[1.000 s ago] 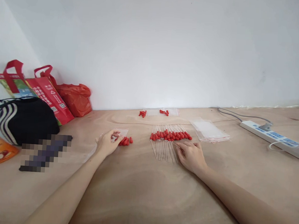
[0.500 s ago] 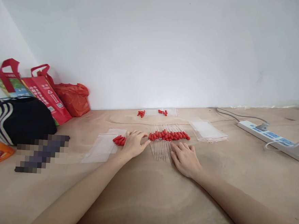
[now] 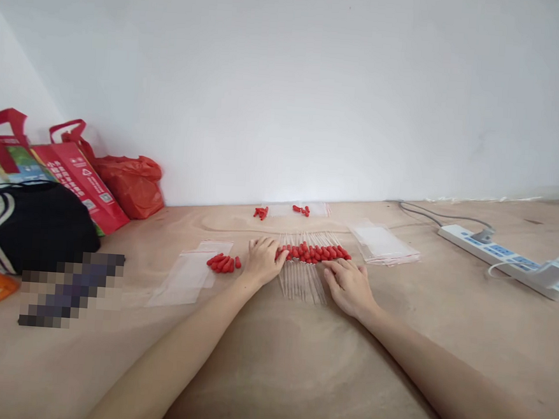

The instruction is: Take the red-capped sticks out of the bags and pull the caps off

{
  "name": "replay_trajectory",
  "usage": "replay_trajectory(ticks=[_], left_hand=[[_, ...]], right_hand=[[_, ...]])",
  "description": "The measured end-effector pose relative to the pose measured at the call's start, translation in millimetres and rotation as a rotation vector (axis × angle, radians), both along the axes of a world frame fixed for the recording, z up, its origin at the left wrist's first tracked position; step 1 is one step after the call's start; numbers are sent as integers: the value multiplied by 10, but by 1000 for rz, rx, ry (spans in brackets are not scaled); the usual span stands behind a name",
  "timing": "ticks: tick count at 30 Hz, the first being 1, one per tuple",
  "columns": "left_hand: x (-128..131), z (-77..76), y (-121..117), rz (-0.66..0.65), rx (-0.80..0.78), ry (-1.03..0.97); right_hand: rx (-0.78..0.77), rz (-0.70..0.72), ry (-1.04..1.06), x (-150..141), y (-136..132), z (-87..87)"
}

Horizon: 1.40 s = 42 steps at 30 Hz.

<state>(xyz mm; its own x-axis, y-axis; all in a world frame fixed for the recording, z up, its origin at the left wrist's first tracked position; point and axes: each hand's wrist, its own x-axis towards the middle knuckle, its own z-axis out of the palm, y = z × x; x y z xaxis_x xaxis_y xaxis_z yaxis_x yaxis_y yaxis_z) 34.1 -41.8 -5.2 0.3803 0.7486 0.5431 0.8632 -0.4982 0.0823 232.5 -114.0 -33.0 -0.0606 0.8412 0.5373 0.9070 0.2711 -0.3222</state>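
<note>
the droppers [image 3: 309, 254] lie on the wooden table [image 3: 289, 350] between my two hands. they have fat, smooth red tops and thin, clear stems. the tops crowd in one row, and the stems stick out both ways. there are too many to count. my left hand [image 3: 264, 261] is at the left end, my right hand [image 3: 349, 287] at the right end. my fingers bend, but i cannot tell if they pinch anything. one heap of red tops [image 3: 222, 263] and two smaller red bunches [image 3: 260, 214] lie apart. one pile of flat plastic bags [image 3: 385, 245] sits right.
</note>
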Motion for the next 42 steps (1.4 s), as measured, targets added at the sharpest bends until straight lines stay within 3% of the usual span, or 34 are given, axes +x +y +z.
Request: replay_trajectory(ticks=[3,5,9,14,17,22,33,42], left_hand=[[-83,36,-90,42,60,-93],[-185,51,-199,4,129,-181],[-397,24,-492,-193,169,-206],[-462,-34,-712,-398,165,-107],[-421,-34,-715,-475,199,-63],[-396,-35,-674,-522,264,-60],[-331,-69,-651,-593,149,-76],[-343,-96,-653,-591,228,-87]], right_hand=[[35,9,26,17,11,-10],[76,43,53,23,18,-14],[208,167,90,14,16,2],[277,272,-119,-47,-24,67],[259,345,-210,-95,-41,89],[306,431,-177,-171,-54,70],[509,421,-175,-268,-79,36],[540,445,-201,-264,-106,70]])
